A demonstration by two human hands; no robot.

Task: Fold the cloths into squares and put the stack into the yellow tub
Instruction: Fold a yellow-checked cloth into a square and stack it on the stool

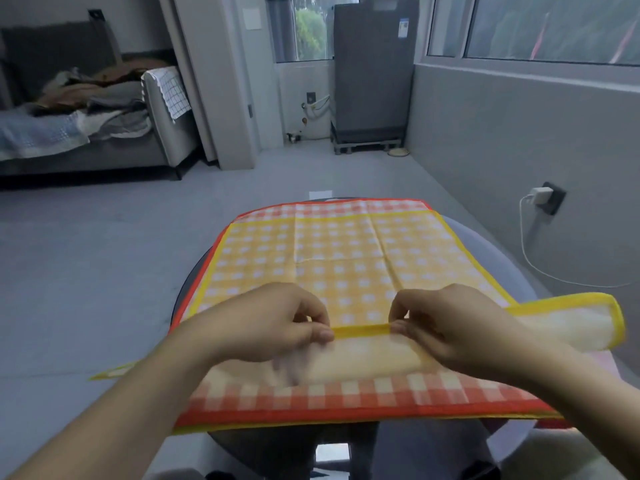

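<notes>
**Both hands pinch the near hem of the yellow cloth**

Head view: a yellow checked cloth (343, 258) with a solid yellow border lies spread on top of a larger orange-red checked cloth (363, 393), and both cover a round dark worktop (194, 278) whose rim shows at the left. The orange-red cloth shows as a band beyond the far edge of the yellow one, along the left side, and as a wide strip at the near side, where its red border hangs over the worktop edge.

The left hand (277, 323) and the right hand (446, 323) sit close together over the near part of the cloths. Each is closed in a pinch, thumb against fingers, on the yellow cloth's near hem, and a short stretch of yellow border runs taut between them. The near part of the yellow cloth is turned up and back, showing its paler underside; its right corner sticks out past the right wrist, off to the right of the worktop, and a yellow point pokes out to the left under the left forearm.

Fold creases cross the flat middle of the yellow cloth. The yellow tub is out of view
</notes>
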